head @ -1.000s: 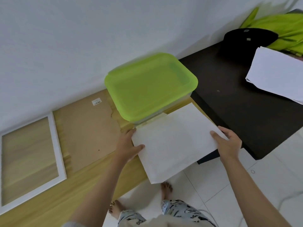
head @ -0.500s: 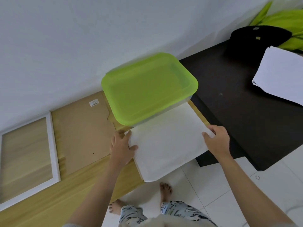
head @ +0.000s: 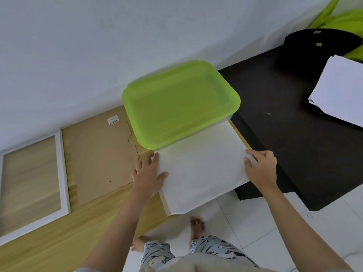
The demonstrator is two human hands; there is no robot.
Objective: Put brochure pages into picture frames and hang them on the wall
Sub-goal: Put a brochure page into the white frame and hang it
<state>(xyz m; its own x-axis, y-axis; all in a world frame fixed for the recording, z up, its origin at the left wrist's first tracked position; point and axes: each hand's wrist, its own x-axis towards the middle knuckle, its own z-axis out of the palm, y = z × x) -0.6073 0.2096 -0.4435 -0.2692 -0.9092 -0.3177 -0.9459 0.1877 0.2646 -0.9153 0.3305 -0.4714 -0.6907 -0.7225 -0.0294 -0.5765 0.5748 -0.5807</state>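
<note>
A large white sheet (head: 202, 169) lies on the right end of the wooden table (head: 49, 242), its far edge tucked under a box with a green lid (head: 180, 103). My left hand (head: 148, 174) grips the sheet's left edge, thumb on top. My right hand (head: 261, 168) grips its right edge. The sheet's near corner overhangs the table's front edge. A brown backing board (head: 100, 154) lies flat left of the box. A white picture frame (head: 31, 183) lies further left.
A black table (head: 294, 134) adjoins on the right, carrying a stack of white papers (head: 339, 93), a black cap (head: 314, 48) and green fabric (head: 345, 22). The wall runs along the back. White floor tiles and my bare feet are below.
Both hands have slid the white sheet away from me, further onto the table and under the green-lidded box. Less of it overhangs the front edge.
</note>
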